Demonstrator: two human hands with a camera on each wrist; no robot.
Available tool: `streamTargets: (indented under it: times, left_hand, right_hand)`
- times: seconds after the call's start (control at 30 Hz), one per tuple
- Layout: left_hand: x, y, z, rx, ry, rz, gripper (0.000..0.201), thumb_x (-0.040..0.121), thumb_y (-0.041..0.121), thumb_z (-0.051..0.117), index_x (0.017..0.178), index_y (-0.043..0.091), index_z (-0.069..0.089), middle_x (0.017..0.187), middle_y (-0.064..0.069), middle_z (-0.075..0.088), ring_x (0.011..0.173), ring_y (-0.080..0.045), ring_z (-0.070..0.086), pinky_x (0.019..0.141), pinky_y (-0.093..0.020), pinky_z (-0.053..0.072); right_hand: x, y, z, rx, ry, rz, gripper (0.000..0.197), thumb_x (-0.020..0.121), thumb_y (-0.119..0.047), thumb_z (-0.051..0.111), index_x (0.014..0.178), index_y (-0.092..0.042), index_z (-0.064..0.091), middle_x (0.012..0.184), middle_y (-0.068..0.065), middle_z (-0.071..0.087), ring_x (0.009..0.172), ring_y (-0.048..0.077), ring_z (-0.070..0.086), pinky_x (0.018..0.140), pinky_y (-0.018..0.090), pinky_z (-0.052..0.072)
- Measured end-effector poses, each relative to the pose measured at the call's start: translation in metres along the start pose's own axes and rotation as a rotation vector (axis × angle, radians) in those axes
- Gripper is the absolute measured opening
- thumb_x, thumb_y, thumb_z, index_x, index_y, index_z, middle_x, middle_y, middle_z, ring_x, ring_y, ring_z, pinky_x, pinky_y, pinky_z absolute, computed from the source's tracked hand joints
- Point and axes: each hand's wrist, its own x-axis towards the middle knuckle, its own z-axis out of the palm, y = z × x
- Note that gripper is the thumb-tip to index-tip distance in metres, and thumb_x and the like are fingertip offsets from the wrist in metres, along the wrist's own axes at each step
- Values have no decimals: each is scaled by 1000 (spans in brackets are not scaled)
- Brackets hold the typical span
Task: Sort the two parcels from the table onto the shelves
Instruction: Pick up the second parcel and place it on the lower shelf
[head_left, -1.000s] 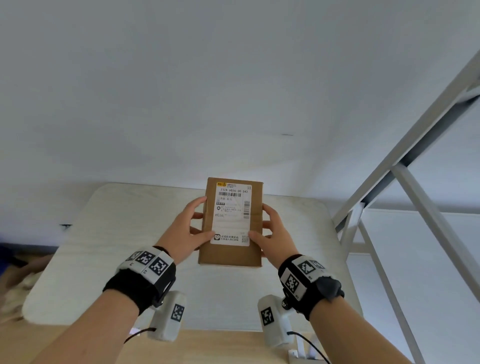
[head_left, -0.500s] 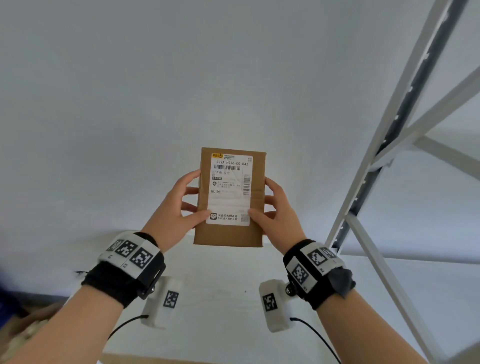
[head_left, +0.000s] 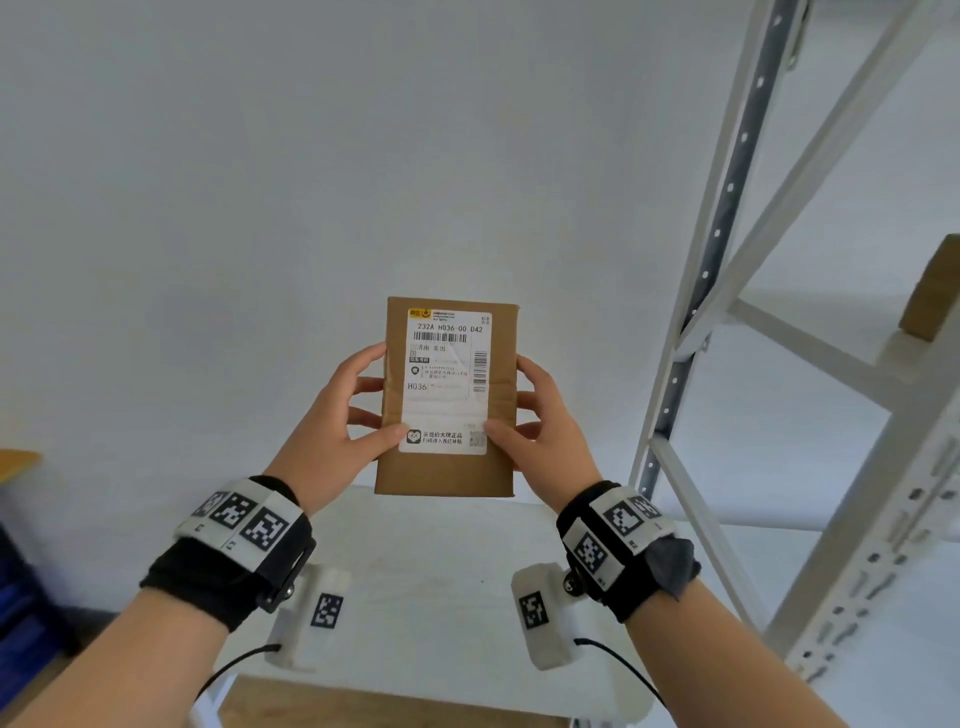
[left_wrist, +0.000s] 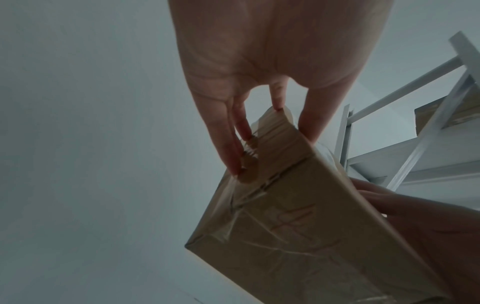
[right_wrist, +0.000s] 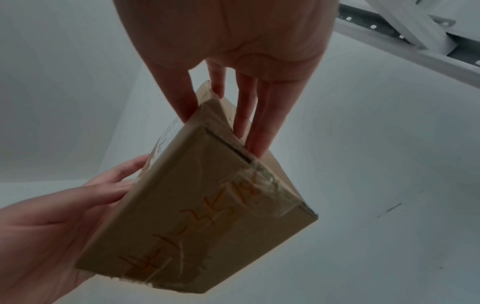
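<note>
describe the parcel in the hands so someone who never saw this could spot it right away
Start at the white shelf rack on the right and look left to the two raised hands before the white wall. Between the left hand and right hand is a flat brown parcel above the table. Unlike the other box on the rack, it shows a white label reading H036.

White wall (head_left: 311, 182) behind, blue object (head_left: 21, 613) lower-left.
</note>
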Motion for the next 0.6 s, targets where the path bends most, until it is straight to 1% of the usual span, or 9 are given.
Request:
streamTargets:
  times: [0.13, 0.2, 0.33, 0.43, 0.5, 0.53, 0.6]
  left_hand:
    - [-18, 13, -7, 1, 9, 11, 71, 81, 18, 65, 133, 45, 25, 121, 7, 47, 93, -8, 58, 71, -22, 49]
    - [-26, 19, -11, 7, 17, 25, 70, 81, 18, 65, 132, 46, 25, 122, 7, 46, 93, -8, 57, 70, -20, 48]
    - [-47, 30, -20, 6, 10, 55, 70, 81, 18, 66, 128, 49, 24, 122, 7, 46, 94, -8, 57, 71, -20, 48]
    - [-66, 38, -29, 4, -8, 69, 71, 81, 18, 66, 132, 46, 25, 123, 6, 47, 95, -9, 58, 75, -24, 50]
    - [-80, 42, -34, 3, -26, 73, 72, 81, 18, 66, 134, 44, 25, 124, 5, 47, 95, -10, 58, 78, -29, 52]
    - [-87, 44, -37, 1, -33, 71, 72, 81, 18, 66, 134, 43, 24, 125, 5, 47, 95, -11, 58, 78, -29, 52]
    - [-101, 47, -40, -8, -40, 76, 72, 81, 18, 66, 135, 41, 24, 125, 4, 47, 95, -11, 58, 76, -23, 49]
  right_hand:
    - [-18, -13, -2, -10, 9, -17, 63, 86, -20, 61, 135, -44, 30, 103, -20, 55, 81, 8, 64, 71, 28, 57]
    - [-28, -21, -3, -19, 17, -30, 63, 86, -20, 61, 135, -44, 30, 104, -19, 55, 83, 9, 64, 73, 30, 57]
    - [-53, -36, -1, -24, 38, -41, 63, 86, -21, 61, 136, -42, 30, 104, -19, 55, 83, 8, 63, 70, 24, 54]
    - [-75, -48, 4, -22, 55, -35, 63, 86, -20, 62, 136, -42, 30, 107, -14, 55, 83, 8, 62, 69, 22, 53]
    - [-90, -54, 8, -21, 62, -25, 63, 86, -21, 61, 136, -43, 30, 108, -13, 55, 83, 9, 62, 70, 26, 55]
    - [-99, -57, 9, -21, 65, -18, 63, 86, -21, 61, 135, -43, 29, 108, -13, 55, 83, 10, 62, 71, 28, 56]
    - [-116, -63, 11, -29, 73, -12, 63, 86, -21, 62, 135, -43, 29, 106, -15, 55, 84, 9, 62, 73, 30, 57]
